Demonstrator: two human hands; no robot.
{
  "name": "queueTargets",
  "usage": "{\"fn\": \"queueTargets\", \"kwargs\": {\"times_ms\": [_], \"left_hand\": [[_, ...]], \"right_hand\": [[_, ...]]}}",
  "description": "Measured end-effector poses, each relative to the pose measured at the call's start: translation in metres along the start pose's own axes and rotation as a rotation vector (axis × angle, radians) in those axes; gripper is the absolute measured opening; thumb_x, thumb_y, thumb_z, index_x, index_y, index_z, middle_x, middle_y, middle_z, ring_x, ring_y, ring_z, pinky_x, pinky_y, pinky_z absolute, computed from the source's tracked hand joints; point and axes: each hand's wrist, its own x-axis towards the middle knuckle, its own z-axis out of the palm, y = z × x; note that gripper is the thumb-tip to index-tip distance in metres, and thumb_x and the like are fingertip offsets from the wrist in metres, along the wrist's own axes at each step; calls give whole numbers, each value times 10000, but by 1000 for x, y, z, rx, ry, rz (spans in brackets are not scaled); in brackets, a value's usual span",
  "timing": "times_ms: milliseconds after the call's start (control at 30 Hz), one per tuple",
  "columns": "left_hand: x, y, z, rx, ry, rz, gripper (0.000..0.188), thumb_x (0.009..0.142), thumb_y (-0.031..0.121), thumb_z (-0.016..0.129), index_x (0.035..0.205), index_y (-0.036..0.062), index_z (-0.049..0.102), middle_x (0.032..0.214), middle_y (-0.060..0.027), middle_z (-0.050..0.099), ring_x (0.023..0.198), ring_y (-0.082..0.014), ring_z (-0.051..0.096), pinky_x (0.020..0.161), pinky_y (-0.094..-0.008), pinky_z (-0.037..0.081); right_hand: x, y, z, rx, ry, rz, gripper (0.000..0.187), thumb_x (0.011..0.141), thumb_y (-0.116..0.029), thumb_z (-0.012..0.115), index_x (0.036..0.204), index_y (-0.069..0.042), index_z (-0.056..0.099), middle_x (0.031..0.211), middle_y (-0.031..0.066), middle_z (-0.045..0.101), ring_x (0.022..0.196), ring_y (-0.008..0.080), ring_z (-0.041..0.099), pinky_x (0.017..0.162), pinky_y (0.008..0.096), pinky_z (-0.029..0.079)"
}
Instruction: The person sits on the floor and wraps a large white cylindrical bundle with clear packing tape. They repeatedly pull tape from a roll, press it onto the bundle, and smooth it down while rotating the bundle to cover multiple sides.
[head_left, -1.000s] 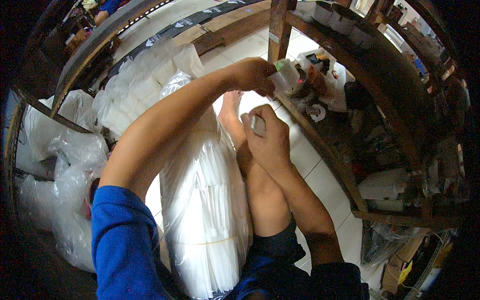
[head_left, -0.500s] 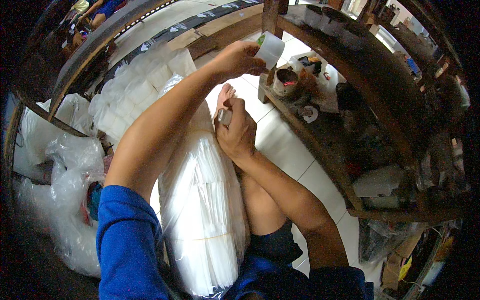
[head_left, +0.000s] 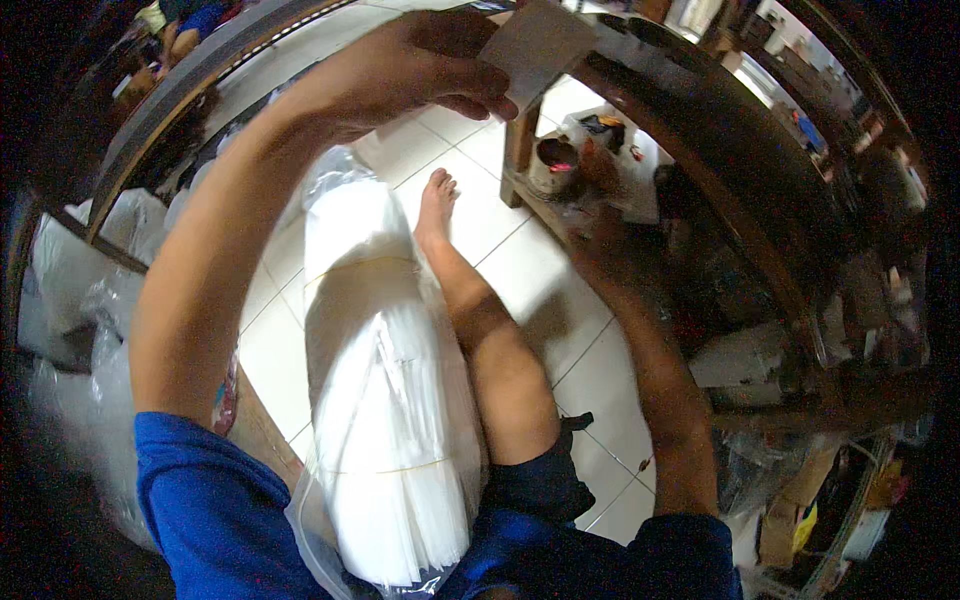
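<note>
My left hand (head_left: pixel 435 70) is raised at the top of the view, its fingers closed on a wide roll of clear packing tape (head_left: pixel 540 52). My right hand (head_left: pixel 603 245) reaches into the shadow by the wooden rack; its fingers are dark and blurred, so what they hold does not show. Across my lap lies a long bundle of white translucent plastic bags (head_left: pixel 390 400), bound by thin yellow bands inside a clear plastic wrapper (head_left: pixel 335 180). Neither hand touches the bundle.
A dark wooden rack (head_left: pixel 735 220) stands at the right, with a round can (head_left: pixel 557 165) and small clutter on its lower shelf. Clear plastic bags (head_left: pixel 115 280) are heaped at the left. My bare foot (head_left: pixel 438 195) rests on white floor tiles (head_left: pixel 500 190).
My left hand has lifted the tape roll up and toward the top edge. My right hand, earlier closed round a small grey-ended object beside the bundle, has moved right into the rack's shadow.
</note>
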Motion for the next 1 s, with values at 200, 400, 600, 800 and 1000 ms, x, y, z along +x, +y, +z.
{"fn": "queueTargets", "kwargs": {"times_ms": [200, 400, 600, 800, 1000], "left_hand": [[-111, 37, -11, -2, 77, 105, 490, 899, 154, 698, 1308, -48, 520, 1077, -117, 676, 892, -173, 675, 844, -317, 569], [-229, 24, 18, -234, 490, 65, 475, 892, 96, 672, 1320, -32, 512, 1062, -115, 650, 870, -166, 650, 758, -320, 582], [-295, -13, 45, -336, 630, 195, 452, 905, 94, 653, 1319, -27, 517, 1070, -113, 647, 869, -153, 631, 742, -296, 555], [-284, 19, 74, -252, 500, 279, 421, 922, 45, 625, 1326, -18, 527, 1092, -116, 653, 916, -169, 645, 780, -319, 561], [-283, 12, 82, -521, 435, 562, 436, 936, 1, 573, 1365, 18, 498, 1143, -132, 639, 915, -193, 646, 763, -350, 563]], "right_hand": [[-13, 73, -27, -297, -394, -151, 372, 860, -121, 632, 1195, -3, 524, 1079, 234, 599, 980, 409, 616, 836, 479, 500], [-18, 100, -61, -279, -447, -278, 388, 874, -74, 614, 1240, -1, 508, 1157, 233, 576, 1043, 414, 596, 881, 480, 491], [2, -26, -134, 139, -272, -171, 446, 919, -49, 572, 1353, -20, 475, 1276, 208, 550, 1157, 367, 575, 978, 456, 464], [16, -247, -236, 1166, -418, -445, 916, 758, -72, 811, 1508, -72, 284, 1472, 163, 421, 1317, 300, 478, 1073, 427, 415], [29, -300, -264, 1167, -372, -470, 837, 793, -116, 767, 1478, -36, 293, 1378, 166, 465, 1239, 276, 510, 1043, 426, 430]]}}
